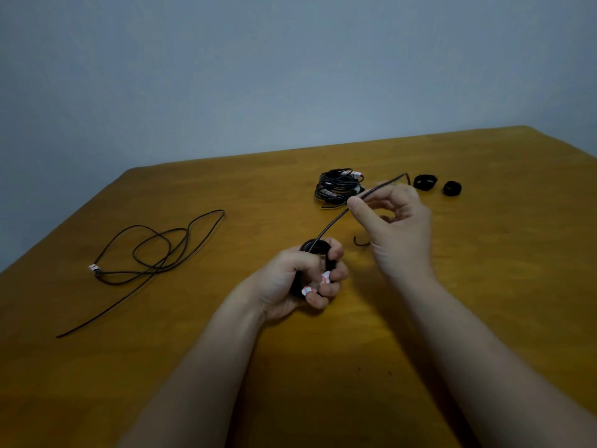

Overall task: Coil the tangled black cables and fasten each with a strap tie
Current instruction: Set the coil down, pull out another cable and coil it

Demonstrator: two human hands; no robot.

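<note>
1. The left hand (290, 279) has its fingers curled tight round a small round coil of thin black cable (310, 246), held just above the table near the middle of the view. Two white-and-orange plug ends (325, 277) poke out between the fingers.
2. A free strand (332, 223) of the same cable rises straight from the coil, slanting up and to the right. Its sheath looks faintly braided.
3. The right hand (400, 227) pinches this strand between thumb and forefinger, and the other fingers are loosely bent. Past the pinch the strand runs on and hooks over at its tip.
4. A loose black cable (161, 250) lies tangled in open, overlapping loops on the left of the table, well apart from both hands. It has a small white plug at one end and a long straight tail toward the near edge.
5. A dense bundle of black cables (337, 187) sits at the far side, behind the right hand.
6. Two black strap ties (425, 182), curled into small rings, rest to the right of the bundle and apart from each other.
7. The smooth, yellow-brown wooden table (484, 286) has rounded corners and stands against a plain blue-grey wall (226, 76).
</note>
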